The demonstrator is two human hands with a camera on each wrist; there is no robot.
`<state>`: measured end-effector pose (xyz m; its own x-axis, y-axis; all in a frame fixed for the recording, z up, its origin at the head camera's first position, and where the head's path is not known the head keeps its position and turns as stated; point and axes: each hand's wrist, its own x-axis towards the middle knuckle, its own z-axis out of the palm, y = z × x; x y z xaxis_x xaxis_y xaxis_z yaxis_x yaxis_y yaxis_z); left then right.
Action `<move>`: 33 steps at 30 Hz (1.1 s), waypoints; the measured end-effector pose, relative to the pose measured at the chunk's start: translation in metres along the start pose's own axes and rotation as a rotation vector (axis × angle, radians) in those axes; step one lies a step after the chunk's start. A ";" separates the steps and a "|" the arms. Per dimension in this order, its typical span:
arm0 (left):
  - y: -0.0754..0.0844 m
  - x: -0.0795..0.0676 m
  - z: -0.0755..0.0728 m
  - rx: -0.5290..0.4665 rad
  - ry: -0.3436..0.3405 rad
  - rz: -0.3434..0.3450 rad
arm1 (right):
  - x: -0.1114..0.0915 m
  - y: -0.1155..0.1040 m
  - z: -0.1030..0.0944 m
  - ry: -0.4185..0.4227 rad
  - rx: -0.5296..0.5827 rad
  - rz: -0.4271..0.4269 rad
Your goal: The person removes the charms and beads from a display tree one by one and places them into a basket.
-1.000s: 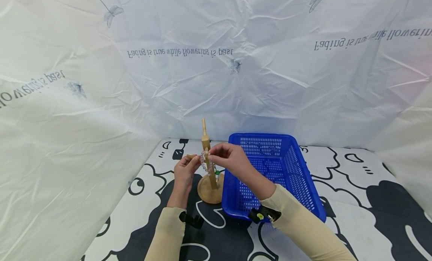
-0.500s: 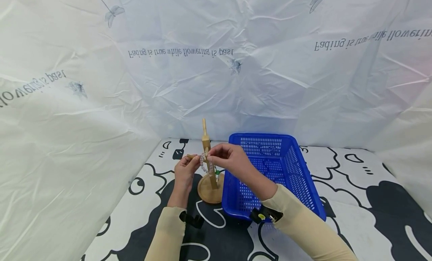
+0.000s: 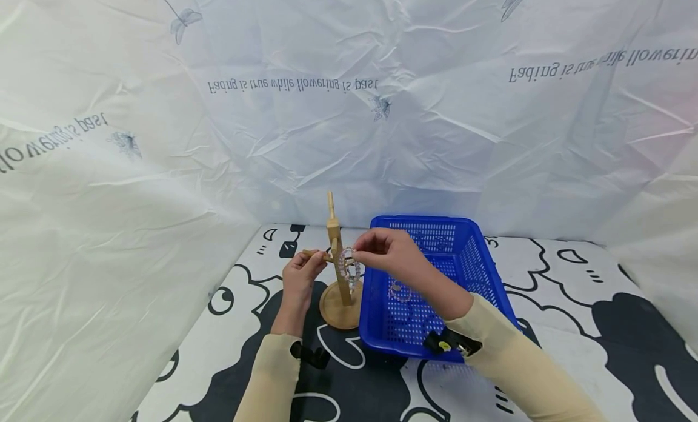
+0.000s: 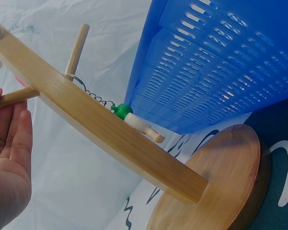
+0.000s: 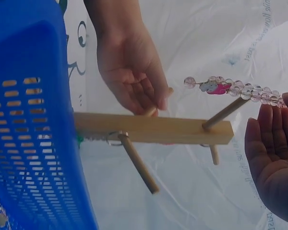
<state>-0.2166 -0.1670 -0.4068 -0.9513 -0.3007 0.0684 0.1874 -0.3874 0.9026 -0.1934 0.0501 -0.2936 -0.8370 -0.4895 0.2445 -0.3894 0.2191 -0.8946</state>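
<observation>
My left hand pinches a side peg of a wooden stand with a round base. My right hand pinches a loop of clear pinkish beads, a bracelet, just right of the post. In the right wrist view a pink-and-white charm shows on the bracelet, whose beads overlap the tip of an upper peg; whether the peg passes through the loop I cannot tell. A keychain with a green ball and white figure hangs by its ring from another peg.
A blue perforated basket stands right of the stand, close to its base. Inside it lies another beaded bracelet, with other small things too dim to tell. A cartoon-printed cloth covers the table, and white sheeting rises behind.
My right hand has moved right with the bracelet, from beside the left fingers to the post's right side. The bracelet in the basket has come into view. My left hand stays on its peg.
</observation>
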 end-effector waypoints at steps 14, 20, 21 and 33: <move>0.001 0.000 -0.002 0.041 0.002 -0.018 | -0.002 0.015 -0.038 -0.065 -0.123 0.089; 0.000 0.001 -0.002 0.037 -0.002 -0.012 | -0.001 0.029 -0.050 -0.104 -0.186 0.123; 0.000 0.001 -0.002 0.038 -0.004 -0.011 | -0.001 0.033 -0.051 -0.106 -0.198 0.129; -0.002 0.003 -0.002 0.012 -0.022 -0.007 | 0.002 0.065 -0.061 -0.121 -0.244 0.215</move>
<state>-0.2189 -0.1686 -0.4088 -0.9577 -0.2786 0.0719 0.1784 -0.3791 0.9080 -0.2441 0.1153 -0.3283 -0.8639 -0.5037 0.0006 -0.3017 0.5165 -0.8014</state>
